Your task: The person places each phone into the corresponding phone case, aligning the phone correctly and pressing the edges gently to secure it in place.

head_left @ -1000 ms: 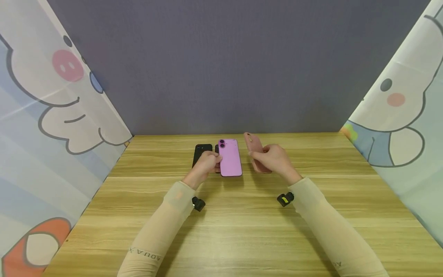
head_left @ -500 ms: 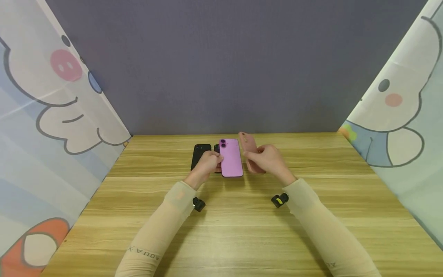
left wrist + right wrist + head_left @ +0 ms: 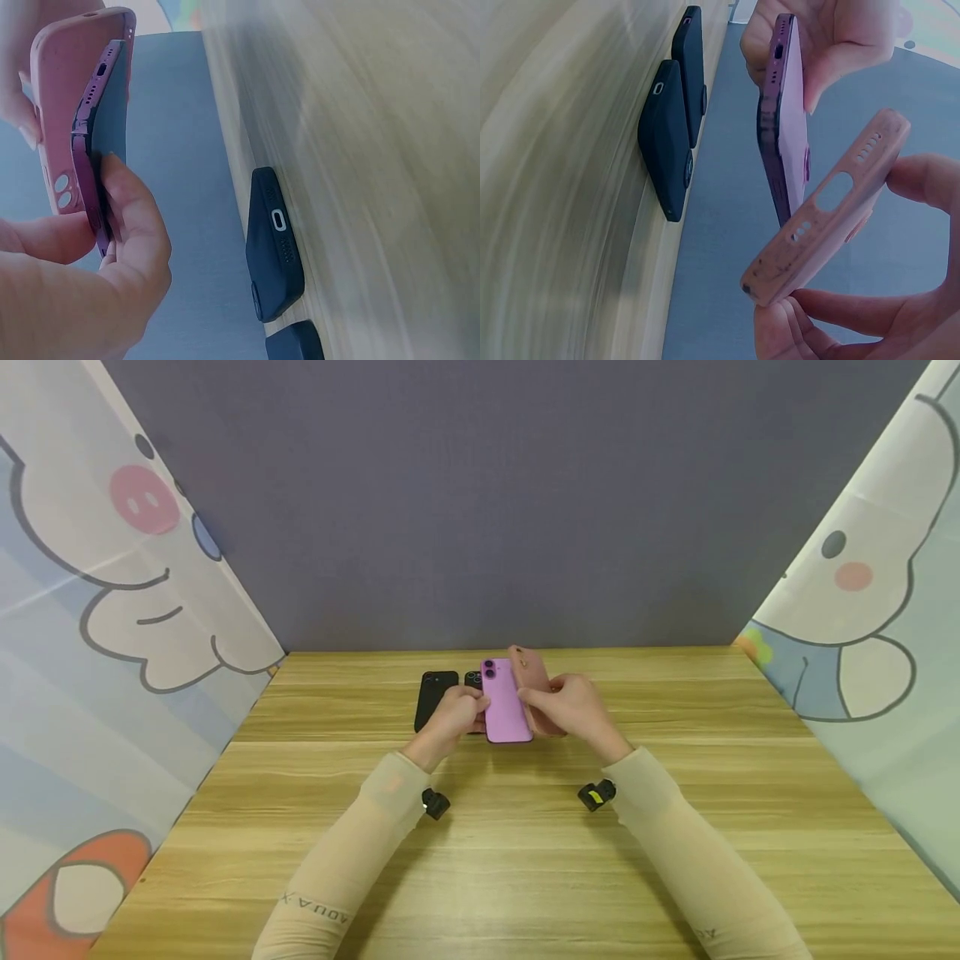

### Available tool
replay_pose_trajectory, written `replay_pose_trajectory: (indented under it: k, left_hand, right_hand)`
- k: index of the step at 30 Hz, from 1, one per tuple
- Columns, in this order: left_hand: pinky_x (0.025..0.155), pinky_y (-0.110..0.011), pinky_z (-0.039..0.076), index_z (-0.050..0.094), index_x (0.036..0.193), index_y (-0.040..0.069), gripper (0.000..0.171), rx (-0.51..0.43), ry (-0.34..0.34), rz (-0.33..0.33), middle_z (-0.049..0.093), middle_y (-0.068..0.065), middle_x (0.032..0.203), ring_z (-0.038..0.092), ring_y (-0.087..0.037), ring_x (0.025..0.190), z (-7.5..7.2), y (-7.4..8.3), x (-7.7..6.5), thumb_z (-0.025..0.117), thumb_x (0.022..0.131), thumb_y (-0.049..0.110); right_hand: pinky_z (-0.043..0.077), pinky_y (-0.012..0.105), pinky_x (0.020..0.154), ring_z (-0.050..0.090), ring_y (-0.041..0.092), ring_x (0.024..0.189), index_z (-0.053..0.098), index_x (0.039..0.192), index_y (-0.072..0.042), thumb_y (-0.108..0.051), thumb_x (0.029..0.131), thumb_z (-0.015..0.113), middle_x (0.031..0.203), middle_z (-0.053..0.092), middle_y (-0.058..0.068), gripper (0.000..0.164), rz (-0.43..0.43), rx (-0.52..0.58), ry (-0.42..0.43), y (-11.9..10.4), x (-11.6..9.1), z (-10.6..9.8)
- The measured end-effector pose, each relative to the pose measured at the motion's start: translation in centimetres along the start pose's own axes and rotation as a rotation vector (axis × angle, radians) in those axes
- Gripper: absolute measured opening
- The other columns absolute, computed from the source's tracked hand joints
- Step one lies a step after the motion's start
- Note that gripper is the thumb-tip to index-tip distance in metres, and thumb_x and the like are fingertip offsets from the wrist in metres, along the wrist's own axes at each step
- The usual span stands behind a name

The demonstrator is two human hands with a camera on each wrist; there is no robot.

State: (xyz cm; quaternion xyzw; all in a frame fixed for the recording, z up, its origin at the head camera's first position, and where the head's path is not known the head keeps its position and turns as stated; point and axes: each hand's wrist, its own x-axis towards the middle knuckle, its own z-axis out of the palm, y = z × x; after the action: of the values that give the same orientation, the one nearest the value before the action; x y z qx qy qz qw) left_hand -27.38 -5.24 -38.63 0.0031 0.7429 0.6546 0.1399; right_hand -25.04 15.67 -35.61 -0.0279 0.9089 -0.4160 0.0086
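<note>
My left hand (image 3: 455,714) pinches a purple phone (image 3: 507,706) by its left edge, its back with two camera lenses turned up. My right hand (image 3: 576,706) grips a pink phone case (image 3: 531,672) between thumb and fingers. The case is tilted and overlaps the phone's right side in the head view. In the right wrist view the case (image 3: 825,210) shows its cutout end, with the phone (image 3: 784,120) beside it at an angle. In the left wrist view the case's hollow inside (image 3: 67,97) faces the phone (image 3: 90,127).
Two black phones or cased phones lie on the wooden table (image 3: 495,877) behind the left hand: one black phone (image 3: 433,693) at left, another (image 3: 473,678) partly hidden by the hand. A grey panel (image 3: 495,510) stands at the table's back edge, with cartoon-printed cloth (image 3: 150,610) at the sides.
My right hand has moved left with the pink case, from apart from the purple phone to overlapping its right side. The left hand and phone have shifted slightly right.
</note>
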Motion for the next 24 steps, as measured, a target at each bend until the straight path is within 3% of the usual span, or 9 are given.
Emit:
replay_pose_trajectory:
  k: [17,24]
  left_hand:
    - [0.087,-0.043,0.056,0.054,0.125,-0.013,0.029,-0.017,0.014,0.029,0.061,-0.018,0.107,0.063,-0.023,0.086,0.6,-0.4,-0.3,0.049,0.105,0.007]
    - [0.087,-0.04,0.057,0.051,0.131,-0.014,0.034,-0.034,0.009,0.032,0.061,-0.021,0.113,0.065,-0.024,0.088,0.8,-0.4,-0.3,0.049,0.105,0.007]
  right_hand:
    - [0.053,0.031,0.062,0.064,0.025,0.084,0.069,0.115,0.003,-0.056,0.088,0.071,0.106,0.071,0.018,0.066,-0.001,0.02,0.004,-0.4,-0.2,1.1]
    - [0.053,0.031,0.061,0.064,0.025,0.082,0.069,0.114,0.004,-0.055,0.087,0.071,0.106,0.071,0.018,0.065,0.005,0.029,0.008,-0.3,-0.2,1.3]
